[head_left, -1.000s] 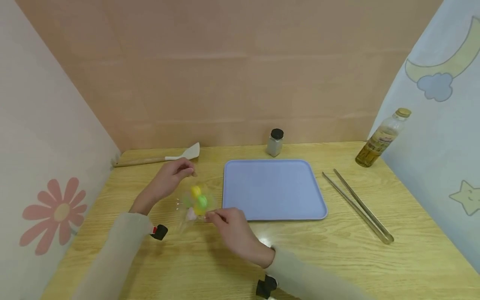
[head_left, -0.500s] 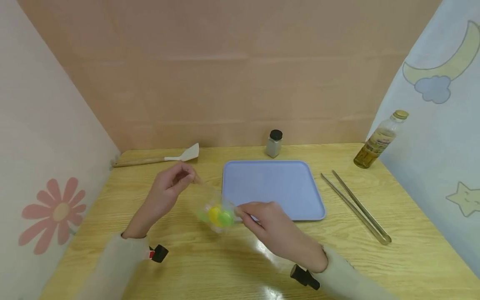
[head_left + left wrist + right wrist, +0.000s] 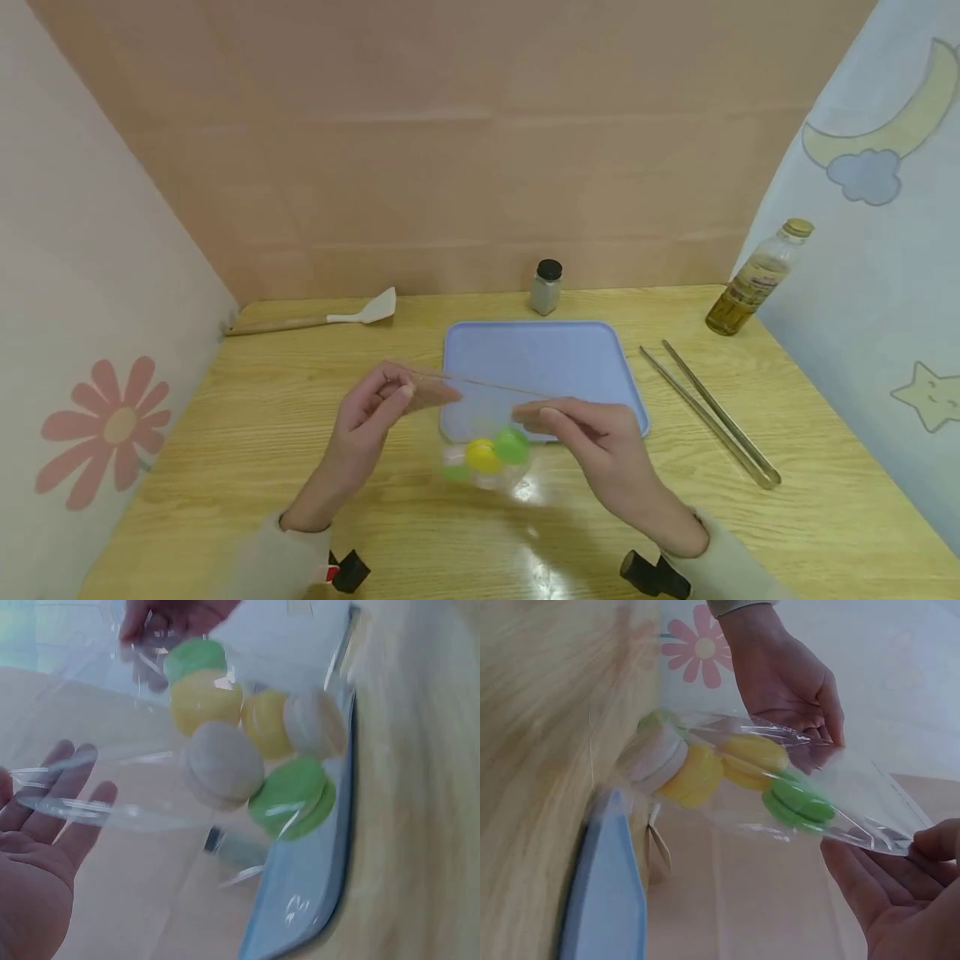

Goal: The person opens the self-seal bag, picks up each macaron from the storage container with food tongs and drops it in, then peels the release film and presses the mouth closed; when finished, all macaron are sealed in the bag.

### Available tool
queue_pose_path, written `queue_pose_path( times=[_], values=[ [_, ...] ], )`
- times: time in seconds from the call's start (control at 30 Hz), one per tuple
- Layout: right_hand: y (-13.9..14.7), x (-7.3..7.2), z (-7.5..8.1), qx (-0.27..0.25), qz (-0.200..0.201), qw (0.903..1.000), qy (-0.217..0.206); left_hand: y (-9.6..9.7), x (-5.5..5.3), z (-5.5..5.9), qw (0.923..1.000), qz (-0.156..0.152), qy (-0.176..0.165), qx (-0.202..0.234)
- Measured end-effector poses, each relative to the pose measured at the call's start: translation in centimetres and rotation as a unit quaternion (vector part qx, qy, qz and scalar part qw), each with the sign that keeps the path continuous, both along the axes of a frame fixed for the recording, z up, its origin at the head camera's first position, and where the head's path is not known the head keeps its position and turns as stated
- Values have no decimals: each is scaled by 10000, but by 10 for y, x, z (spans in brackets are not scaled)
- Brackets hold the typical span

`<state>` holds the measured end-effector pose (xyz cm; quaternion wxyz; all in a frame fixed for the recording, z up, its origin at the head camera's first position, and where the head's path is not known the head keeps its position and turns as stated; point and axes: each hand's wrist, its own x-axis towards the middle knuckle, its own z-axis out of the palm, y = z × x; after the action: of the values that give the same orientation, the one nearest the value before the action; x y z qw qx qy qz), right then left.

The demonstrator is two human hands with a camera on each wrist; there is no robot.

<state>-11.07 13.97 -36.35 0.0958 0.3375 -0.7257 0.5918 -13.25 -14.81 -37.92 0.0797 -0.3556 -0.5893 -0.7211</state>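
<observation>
Nearest: two sleeves, each w/ a black cam at the wrist. Past the cuffs, L hand & R hand, thumb + index on each pinching the upper edge of a clear bag, one hand per side; on R, the other fingers extend below the edge. Bag hangs btwn the hands, off the table, approx. over the near edge of the tray. Inside: macarons, green, yellow & pale (blurred in head view, clearer from the wrists), bunched at the bottom. Tray = blue, flat on table. Tongs, metal, lie R of it, tips pointing away. Further back: spatula, wood handle, far L; jar, blk lid, just behind tray; bottle, w/ amber liquid, yellow cap, far R. Last, back wall, brownish-pink.
</observation>
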Motion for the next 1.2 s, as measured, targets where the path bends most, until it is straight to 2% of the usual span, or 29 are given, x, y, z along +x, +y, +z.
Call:
queue_pose_path(
  times=[0.17,0.27,0.33,0.4,0.47,0.57,0.67,0.73,0.8,0.9,1.03,1.2],
  values=[
    [11,4,-4,-176,-203,9978,-599,20,6,-18,9966,-295,-388,659],
    [17,4,-8,-223,-352,9953,-870,31,10,-22,9950,-436,-579,690],
    [19,3,-10,-250,-443,9933,-1037,37,13,-26,9940,-326,-763,715],
    [22,2,-12,-311,-476,9912,-1199,42,16,-30,9912,-245,-1089,714],
    [25,2,-14,-360,-506,9886,-1368,48,19,-35,9857,-109,-1484,788],
    [28,0,-19,-445,-579,9820,-1743,56,22,-42,9755,-59,-1967,984],
    [30,-1,-24,-568,-710,9725,-2144,62,23,-50,9719,-61,-2096,1067],
    [32,-1,-28,-654,-837,9671,-2312,64,23,-54,9725,-71,-2078,1053],
    [33,-1,-30,-652,-980,9649,-2346,65,22,-56,9723,-88,-2104,1015],
    [34,-2,-33,-528,-1034,9680,-2225,67,22,-58,9701,-73,-2234,946],
    [37,-3,-34,-366,-980,9730,-2058,71,21,-59,9673,179,-2371,886],
    [40,-1,-30,-321,-1038,9742,-1979,78,25,-58,9659,398,-2330,1059]
  ],
)
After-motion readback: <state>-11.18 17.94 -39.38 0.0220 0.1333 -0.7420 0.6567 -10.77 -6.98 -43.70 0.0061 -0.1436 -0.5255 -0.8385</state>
